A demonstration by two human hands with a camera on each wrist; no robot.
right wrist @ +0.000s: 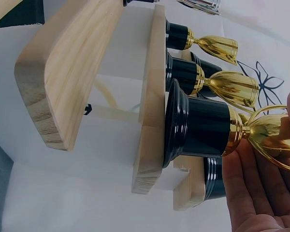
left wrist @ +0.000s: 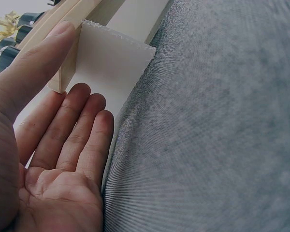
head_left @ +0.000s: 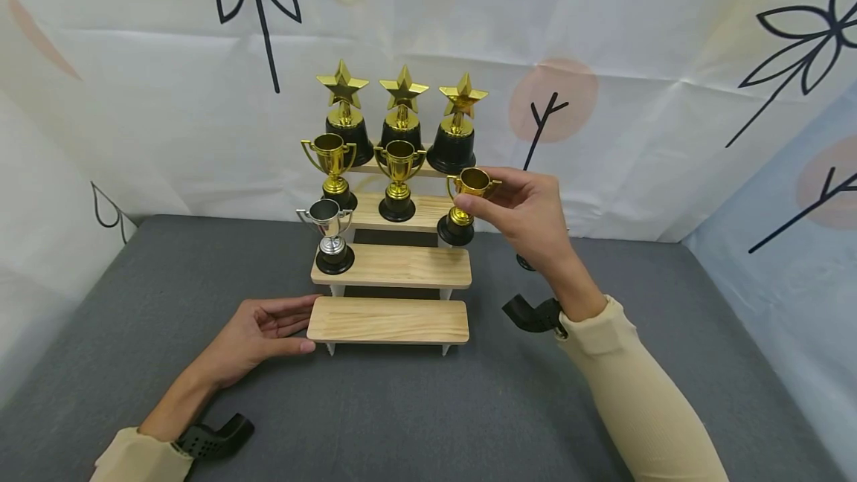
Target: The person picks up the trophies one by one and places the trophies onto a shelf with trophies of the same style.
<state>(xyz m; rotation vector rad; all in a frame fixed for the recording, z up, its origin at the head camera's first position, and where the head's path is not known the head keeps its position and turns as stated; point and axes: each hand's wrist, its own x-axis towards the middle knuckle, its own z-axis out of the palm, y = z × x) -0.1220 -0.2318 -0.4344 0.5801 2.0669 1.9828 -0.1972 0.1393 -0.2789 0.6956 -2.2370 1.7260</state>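
Gold and shiny, a small two-handled cup trophy with a round black base [head_left: 459, 217] is pinched between the thumb and fingers of the right hand [head_left: 529, 207], at the right end of the second-highest step of a pale wooden four-step stand with white supports [head_left: 388, 318]. Its base is by that step's front right corner; from where I stand, I cannot tell whether it bears fully on the wood. The left hand [head_left: 251, 335], fingers nearly straight and thumb apart, touches the left edge of the lowest step. Let go with the base overhanging the corner, the cup could tip off; a careless knuckle might topple the gold star trophy with a black base [head_left: 455, 141] just behind, and a push from the left hand could shift the stand. I can read no brand, label or writing anywhere.
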